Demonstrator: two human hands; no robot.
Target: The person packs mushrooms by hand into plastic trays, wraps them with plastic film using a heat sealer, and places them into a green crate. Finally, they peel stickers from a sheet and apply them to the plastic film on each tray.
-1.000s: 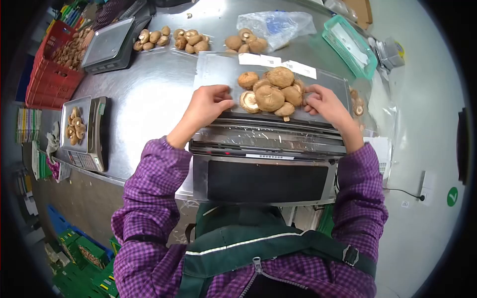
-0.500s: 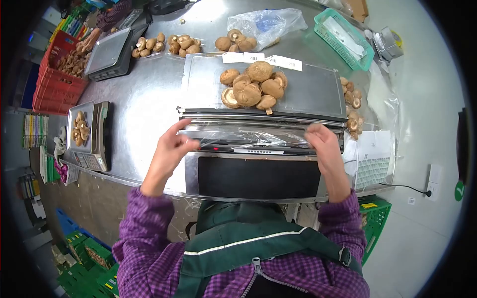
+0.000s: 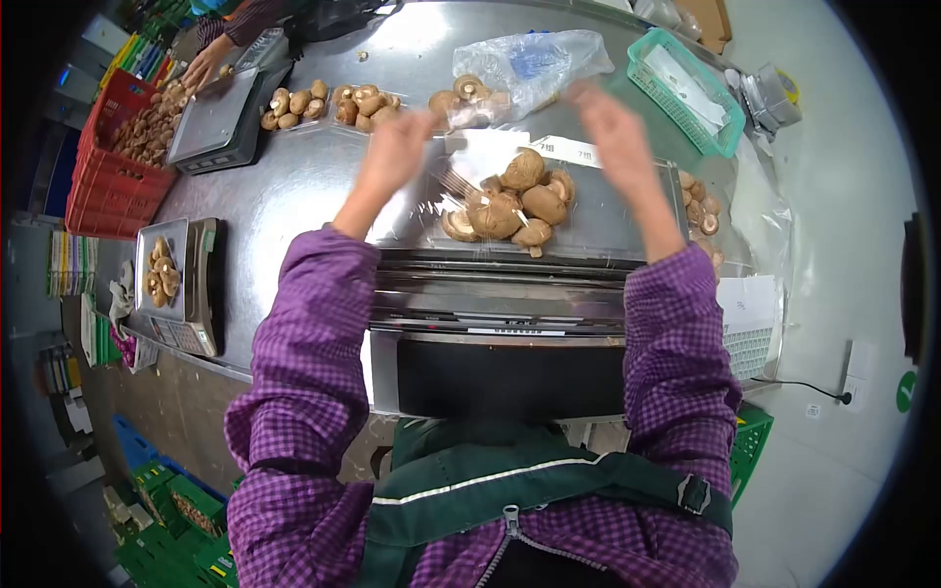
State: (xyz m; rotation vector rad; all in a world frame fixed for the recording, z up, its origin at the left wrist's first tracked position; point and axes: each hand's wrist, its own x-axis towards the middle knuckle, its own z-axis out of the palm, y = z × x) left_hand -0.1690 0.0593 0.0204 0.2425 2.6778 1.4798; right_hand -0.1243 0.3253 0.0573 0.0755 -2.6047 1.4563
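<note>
Clear plastic film (image 3: 446,201) stretches between my two raised hands, over a heap of brown mushrooms (image 3: 495,214) on the grey plate of the wrapping machine (image 3: 490,299). At the heap's upper left, my left hand (image 3: 397,152) is closed on the film's edge. My right hand (image 3: 613,132), blurred by motion, is closed on the film at the upper right. White printed labels (image 3: 567,150) lie along the plate's far edge, partly under the film.
Wrapped mushroom packs (image 3: 365,106) line the far side. At left are two scales (image 3: 218,118) and a red crate (image 3: 113,186); another person's hand (image 3: 208,64) reaches there. A green basket (image 3: 686,93) stands at the far right, with more mushrooms (image 3: 698,206) below.
Both my hands have moved forward from the film slot, drawing the film out over the mushroom heap. Another person's hand has appeared at the upper left.
</note>
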